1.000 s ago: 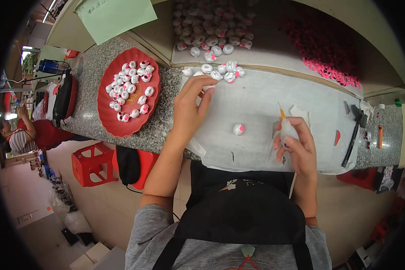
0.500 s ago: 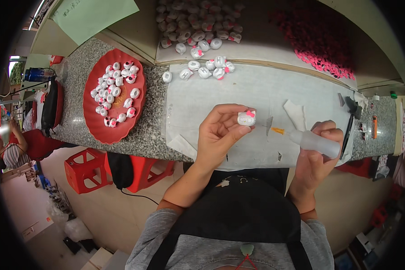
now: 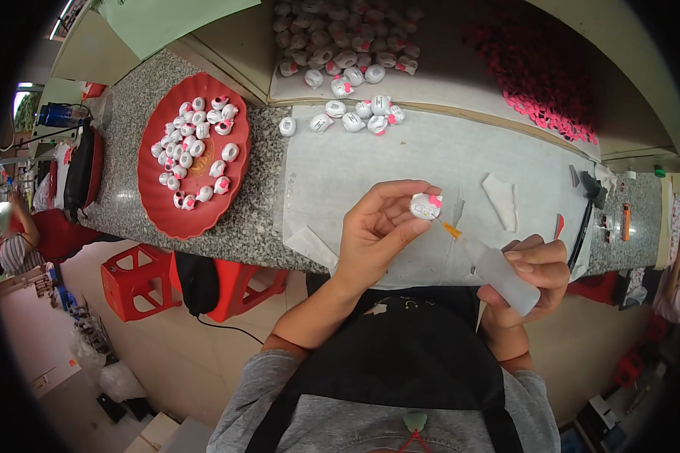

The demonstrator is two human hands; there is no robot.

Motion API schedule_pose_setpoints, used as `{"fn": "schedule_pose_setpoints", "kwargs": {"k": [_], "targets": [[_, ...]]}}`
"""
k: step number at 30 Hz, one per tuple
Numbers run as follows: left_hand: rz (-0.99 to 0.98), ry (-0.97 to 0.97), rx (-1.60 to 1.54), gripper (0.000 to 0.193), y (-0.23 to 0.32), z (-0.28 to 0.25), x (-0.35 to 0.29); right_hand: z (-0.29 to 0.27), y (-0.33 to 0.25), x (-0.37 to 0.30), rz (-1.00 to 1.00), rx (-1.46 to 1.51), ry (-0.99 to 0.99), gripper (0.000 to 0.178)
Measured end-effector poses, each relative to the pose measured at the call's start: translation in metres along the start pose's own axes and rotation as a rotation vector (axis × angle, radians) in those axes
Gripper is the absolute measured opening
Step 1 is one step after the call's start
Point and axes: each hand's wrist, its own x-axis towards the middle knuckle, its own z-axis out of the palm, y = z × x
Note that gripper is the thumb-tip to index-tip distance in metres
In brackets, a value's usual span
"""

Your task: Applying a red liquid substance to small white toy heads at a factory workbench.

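Between thumb and fingers, my left hand (image 3: 381, 230) pinches a small white cat-head figure (image 3: 425, 206) with a pink bow, held above the paper-covered worktop. My right hand (image 3: 533, 279) is wrapped round a frosted squeeze bottle (image 3: 504, 279), tilted up toward the left. The bottle's orange needle tip (image 3: 451, 230) points at the lower side of the figure and is at or very near its surface; whether it touches I cannot tell. Several similar white heads (image 3: 353, 121) lie along the far edge of the white paper (image 3: 340, 166).
A red scalloped tray (image 3: 149, 181) with several white heads stands at the left. On the shelf behind are a heap of heads (image 3: 347, 57) and a pile of small pink pieces (image 3: 544, 117). Folded white tissue (image 3: 500, 202) and an orange lighter (image 3: 625, 221) lie at the right. Red stools (image 3: 140, 281) stand below.
My right hand has moved left and down, turning the bottle so its needle tip now reaches the figure. My left hand has shifted slightly right and tilted the figure.
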Motion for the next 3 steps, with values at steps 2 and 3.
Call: {"fn": "schedule_pose_setpoints", "kwargs": {"k": [2,3], "targets": [[0.000,-0.003,0.002,0.035,0.0001,0.0003,-0.0002,0.0000,-0.0002,0.0000,-0.002,0.006,-0.006,0.042],[0.002,-0.008,0.004,0.034,0.0000,0.0002,0.0000,0.0002,0.0002,-0.0001,-0.005,0.012,-0.012,0.042]]}}
